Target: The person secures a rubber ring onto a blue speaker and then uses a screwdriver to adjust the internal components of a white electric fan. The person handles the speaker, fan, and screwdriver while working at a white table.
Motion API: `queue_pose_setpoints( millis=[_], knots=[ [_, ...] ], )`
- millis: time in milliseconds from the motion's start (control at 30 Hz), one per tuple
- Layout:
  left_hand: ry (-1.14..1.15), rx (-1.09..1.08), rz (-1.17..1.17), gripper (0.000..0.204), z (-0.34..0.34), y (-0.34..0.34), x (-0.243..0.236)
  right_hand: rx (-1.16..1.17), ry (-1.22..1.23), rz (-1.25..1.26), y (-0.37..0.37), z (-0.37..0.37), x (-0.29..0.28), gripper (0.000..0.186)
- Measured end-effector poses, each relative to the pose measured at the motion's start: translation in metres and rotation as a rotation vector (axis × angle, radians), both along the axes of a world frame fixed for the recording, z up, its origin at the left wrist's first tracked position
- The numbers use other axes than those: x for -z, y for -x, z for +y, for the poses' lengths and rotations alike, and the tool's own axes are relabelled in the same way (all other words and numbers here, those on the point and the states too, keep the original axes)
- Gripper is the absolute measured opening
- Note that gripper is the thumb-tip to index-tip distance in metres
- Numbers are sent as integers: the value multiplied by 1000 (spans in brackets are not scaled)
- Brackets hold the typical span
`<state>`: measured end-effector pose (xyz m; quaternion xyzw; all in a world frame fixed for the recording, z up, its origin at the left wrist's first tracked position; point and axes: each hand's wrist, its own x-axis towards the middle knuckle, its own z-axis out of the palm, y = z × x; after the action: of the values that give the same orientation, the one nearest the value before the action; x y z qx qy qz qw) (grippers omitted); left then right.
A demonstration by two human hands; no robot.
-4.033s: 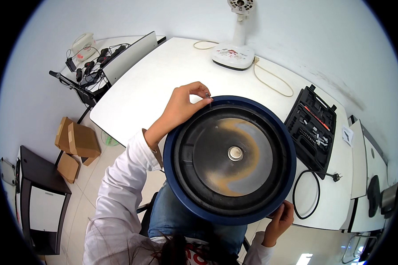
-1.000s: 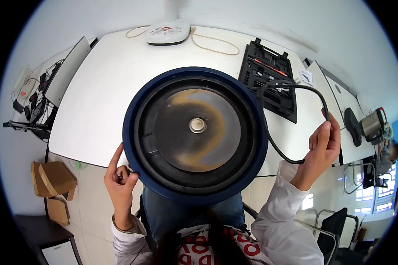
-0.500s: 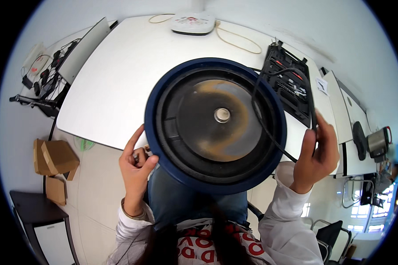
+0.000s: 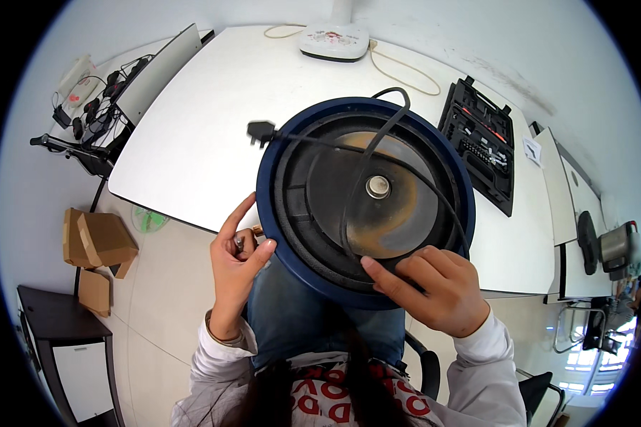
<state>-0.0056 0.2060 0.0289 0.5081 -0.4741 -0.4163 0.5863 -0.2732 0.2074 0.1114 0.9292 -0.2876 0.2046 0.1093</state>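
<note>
Palm down, right hand (image 4: 440, 290) pinches black cord (image 4: 385, 131) over a blue-rimmed appliance (image 4: 402, 213) at the table's (image 4: 206, 142) near edge. Left hand (image 4: 235, 265) curls against the rim, hold unclear from here.

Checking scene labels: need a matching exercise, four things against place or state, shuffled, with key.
Things:
1. power plug
2. tool case
3. cardboard boxes
4. power cable

Place or state:
A. looped across the round, blue-rimmed appliance
B. brown, on the floor at left
C. seen just past the appliance's upper-left rim
D. lying open on the white table

Pairs: 1-C, 2-D, 3-B, 4-A
</note>
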Motion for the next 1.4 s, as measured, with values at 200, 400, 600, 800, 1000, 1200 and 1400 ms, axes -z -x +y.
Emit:
queue_pose_setpoints(
  millis=[200, 400, 600, 800, 1000, 1200, 1400],
  knots=[
    [-7, 15, -3, 65, -2, 1, 2, 13, -176, 18, -11, 0, 2, 53],
    [-3, -57, 18, 56, 6, 6, 5, 203, -265, -92, 7, 11, 11, 74],
    [-21, -93, 125, 52, 9, 9, 14, 327, -468, -546, 49, 17, 44, 110],
    [-17, -85, 133, 43, 7, 11, 14, 482, -532, -876, 60, 9, 60, 127],
    [-51, -103, 93, 36, 9, 9, 19, 335, -556, -686, 60, 9, 70, 122],
    [-22, -93, 104, 39, 1, 3, 22, 331, -531, -377, 63, 11, 50, 96],
    [-56, -77, -46, 35, 3, 0, 13, 381, -533, -339, 59, 14, 43, 71]
  ],
)
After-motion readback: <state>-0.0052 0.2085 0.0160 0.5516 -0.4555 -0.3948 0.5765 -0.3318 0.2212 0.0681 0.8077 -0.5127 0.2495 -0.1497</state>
